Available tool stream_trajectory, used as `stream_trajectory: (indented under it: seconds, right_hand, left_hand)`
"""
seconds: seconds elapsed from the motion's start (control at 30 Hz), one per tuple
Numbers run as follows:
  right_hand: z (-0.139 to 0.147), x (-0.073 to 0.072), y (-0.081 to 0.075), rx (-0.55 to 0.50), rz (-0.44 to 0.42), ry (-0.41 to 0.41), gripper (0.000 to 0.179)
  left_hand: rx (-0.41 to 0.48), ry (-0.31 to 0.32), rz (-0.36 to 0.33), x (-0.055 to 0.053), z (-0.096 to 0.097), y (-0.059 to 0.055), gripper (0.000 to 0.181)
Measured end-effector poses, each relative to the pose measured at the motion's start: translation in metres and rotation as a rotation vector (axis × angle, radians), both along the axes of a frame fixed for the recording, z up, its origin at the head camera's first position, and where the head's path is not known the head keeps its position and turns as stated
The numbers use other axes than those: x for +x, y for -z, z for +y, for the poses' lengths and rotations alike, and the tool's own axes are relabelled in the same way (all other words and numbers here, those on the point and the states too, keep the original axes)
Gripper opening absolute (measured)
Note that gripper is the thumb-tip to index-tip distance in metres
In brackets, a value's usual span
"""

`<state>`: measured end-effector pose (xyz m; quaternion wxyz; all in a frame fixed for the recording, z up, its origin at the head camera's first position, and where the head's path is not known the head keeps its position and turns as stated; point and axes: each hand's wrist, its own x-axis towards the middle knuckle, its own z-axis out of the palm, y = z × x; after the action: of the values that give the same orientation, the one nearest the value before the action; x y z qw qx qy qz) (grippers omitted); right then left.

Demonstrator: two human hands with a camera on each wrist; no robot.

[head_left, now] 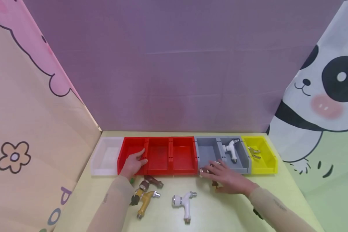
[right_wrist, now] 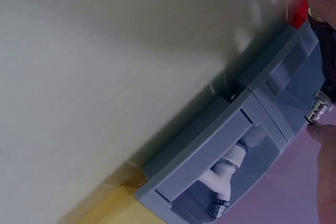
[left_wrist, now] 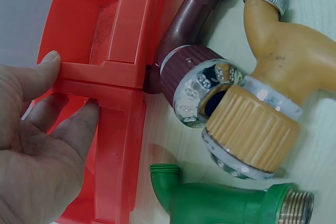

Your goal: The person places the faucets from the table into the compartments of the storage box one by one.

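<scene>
My left hand (head_left: 132, 164) pinches the shared wall (left_wrist: 79, 74) between two red bins, thumb on one side and fingers on the other. Beside that hand on the table lie a dark brown faucet (left_wrist: 189, 30), a yellow faucet (left_wrist: 289, 51) and a green faucet (left_wrist: 220, 203). Over the front of the left grey bin (head_left: 207, 151), my right hand (head_left: 226, 178) holds another dark brown faucet (right_wrist: 326, 51) between thumb and fingers, its silver threaded end showing. A white faucet (head_left: 231, 150) lies in the grey bin to the right.
A second white faucet (head_left: 186, 206) lies on the table between my arms. The bin row has a white bin (head_left: 105, 158) at its left end and a yellow bin (head_left: 266, 158) with small brass-coloured pieces (head_left: 254, 152) at its right. Behind stands a purple curtain (head_left: 174, 80).
</scene>
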<state>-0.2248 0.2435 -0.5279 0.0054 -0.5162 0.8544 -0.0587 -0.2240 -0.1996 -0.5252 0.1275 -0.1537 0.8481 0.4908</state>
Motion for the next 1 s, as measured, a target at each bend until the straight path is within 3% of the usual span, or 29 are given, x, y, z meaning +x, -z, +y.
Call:
stream_trajectory:
  seconds: [0.53,0.8,1.0]
  right_hand:
    - [-0.001,-0.024,-0.006,0.054,0.056,0.07,0.098]
    - [0.001,-0.035,-0.01,0.031,0.114,0.068,0.096]
    - [0.002,-0.042,-0.012,0.033,0.111,0.09,0.095]
  left_hand:
    - [0.015,-0.01,-0.004,0.0,0.001,0.0,0.071]
    - [0.016,-0.02,-0.005,0.0,0.002,0.0,0.072]
    - [0.022,-0.015,0.004,0.0,0.001,0.002,0.071]
